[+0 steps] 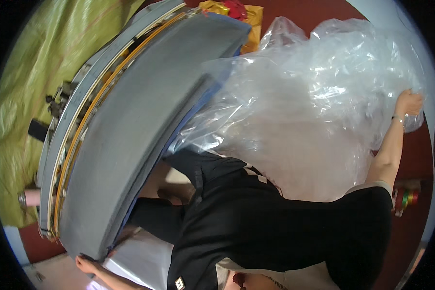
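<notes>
The left hand point(89, 265) grips the lower corner of a big grey padded panel point(135, 125) with fingers curled over its edge, while the right hand point(409, 103), fingers pinched shut on the film, holds up a large clear plastic bag point(304, 111) whose mouth lies against the panel's blue-edged top. The thin film could tear or slip off that corner, and the tilted panel might slide from a one-handed hold. A gold gift box point(249, 21) with a red bow sits beyond the panel; a green tarpaulin point(19, 106) hangs at left; coloured ribbon spools point(406, 198) sit at right
</notes>
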`<act>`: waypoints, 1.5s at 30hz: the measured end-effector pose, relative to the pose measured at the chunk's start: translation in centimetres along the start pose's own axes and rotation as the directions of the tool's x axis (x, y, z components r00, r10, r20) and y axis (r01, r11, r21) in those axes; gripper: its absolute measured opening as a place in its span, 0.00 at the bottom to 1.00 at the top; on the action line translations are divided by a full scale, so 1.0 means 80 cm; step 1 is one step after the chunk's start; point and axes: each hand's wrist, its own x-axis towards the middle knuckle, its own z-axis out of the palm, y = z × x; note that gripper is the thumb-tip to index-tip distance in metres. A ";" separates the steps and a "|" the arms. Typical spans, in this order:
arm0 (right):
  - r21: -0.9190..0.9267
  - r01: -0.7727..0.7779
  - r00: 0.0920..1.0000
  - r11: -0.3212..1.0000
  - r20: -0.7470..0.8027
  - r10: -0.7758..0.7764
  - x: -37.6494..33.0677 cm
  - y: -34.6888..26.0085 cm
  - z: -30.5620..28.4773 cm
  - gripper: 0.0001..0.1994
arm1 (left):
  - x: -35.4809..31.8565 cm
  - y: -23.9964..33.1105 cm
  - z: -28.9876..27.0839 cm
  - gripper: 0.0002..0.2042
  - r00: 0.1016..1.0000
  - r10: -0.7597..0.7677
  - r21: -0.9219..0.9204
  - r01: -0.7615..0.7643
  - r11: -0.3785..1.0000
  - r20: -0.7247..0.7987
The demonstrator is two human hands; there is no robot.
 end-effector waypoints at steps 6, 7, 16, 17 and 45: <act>-0.062 0.306 0.511 0.950 0.853 -0.110 -0.137 0.010 0.157 0.17 | -0.051 0.000 -0.016 0.14 0.960 -0.111 -0.354 0.200 0.913 0.258; 0.108 0.250 0.544 0.962 0.806 -0.232 -0.194 -0.028 0.154 0.16 | -0.067 0.019 -0.045 0.16 0.980 -0.094 -0.228 0.133 0.965 0.177; 0.714 0.285 0.622 0.640 0.371 -0.690 -0.332 -0.394 0.015 0.21 | -0.111 -0.142 -0.159 0.18 0.964 -0.236 0.644 0.105 0.758 0.121; 0.798 0.283 0.589 0.532 0.293 -0.753 -0.337 -0.435 -0.039 0.21 | -0.139 -0.150 -0.164 0.16 0.919 -0.353 0.765 0.100 0.637 0.174; 0.254 -0.916 -0.208 -0.312 -0.963 -0.173 -0.666 -0.418 -0.781 0.16 | -0.440 0.255 0.035 0.04 0.026 0.419 -0.406 0.315 0.858 0.907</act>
